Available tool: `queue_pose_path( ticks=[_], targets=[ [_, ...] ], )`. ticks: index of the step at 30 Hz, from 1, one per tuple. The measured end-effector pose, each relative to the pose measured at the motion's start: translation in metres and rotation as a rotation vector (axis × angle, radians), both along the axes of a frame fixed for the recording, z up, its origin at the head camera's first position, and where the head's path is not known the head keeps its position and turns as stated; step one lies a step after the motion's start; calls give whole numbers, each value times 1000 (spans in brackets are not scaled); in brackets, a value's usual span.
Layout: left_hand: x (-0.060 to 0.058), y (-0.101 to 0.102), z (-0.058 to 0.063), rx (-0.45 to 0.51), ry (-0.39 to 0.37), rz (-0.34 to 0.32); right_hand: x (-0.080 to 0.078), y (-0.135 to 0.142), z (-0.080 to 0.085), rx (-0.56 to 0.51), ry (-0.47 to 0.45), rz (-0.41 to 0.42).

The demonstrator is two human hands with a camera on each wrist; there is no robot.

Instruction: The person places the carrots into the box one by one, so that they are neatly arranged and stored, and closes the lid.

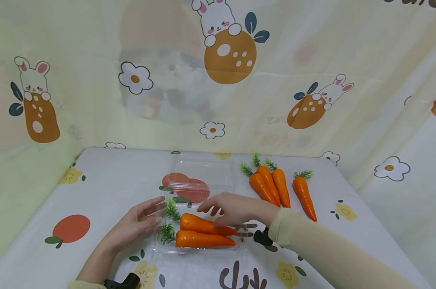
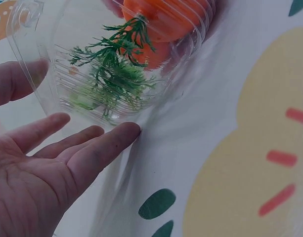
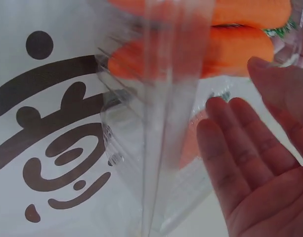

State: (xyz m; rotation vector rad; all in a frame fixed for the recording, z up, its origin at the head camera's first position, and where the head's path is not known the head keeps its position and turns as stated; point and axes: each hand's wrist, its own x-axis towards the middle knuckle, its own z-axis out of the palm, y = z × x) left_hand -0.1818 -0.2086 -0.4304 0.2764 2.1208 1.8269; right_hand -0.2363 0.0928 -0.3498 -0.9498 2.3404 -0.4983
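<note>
A clear plastic clamshell box (image 1: 199,251) lies on the table with its lid (image 1: 203,170) folded back. Two toy carrots are inside, side by side: an upper carrot (image 1: 194,223) and a lower carrot (image 1: 203,239), green tops to the left. My left hand (image 1: 140,224) is at the box's left end, its fingers extended against or very near the clear wall; the left wrist view shows the leafy tops (image 2: 116,74) through the plastic. Above the upper carrot hovers my right hand (image 1: 236,208), its fingers loosely bent with nothing between them in the right wrist view.
To the right of the lid, three carrots (image 1: 270,184) lie bunched together. Another carrot (image 1: 304,198) rests by itself farther right. A patterned cloth (image 1: 167,132) hangs behind the table, and a printed white cloth (image 1: 109,180) covers the tabletop.
</note>
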Motion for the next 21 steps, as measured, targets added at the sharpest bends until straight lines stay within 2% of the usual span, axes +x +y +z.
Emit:
queue_pose_path(
  ticks=[6, 14, 21],
  targets=[
    [0, 0, -1, 1, 4, 3, -3, 20, 2, -87, 29, -42],
    [1, 1, -1, -6, 1, 6, -1, 64, 12, -259, 72, -107],
    [0, 0, -1, -11, 5, 9, 2, 109, 21, -343, 158, -231]
  ],
)
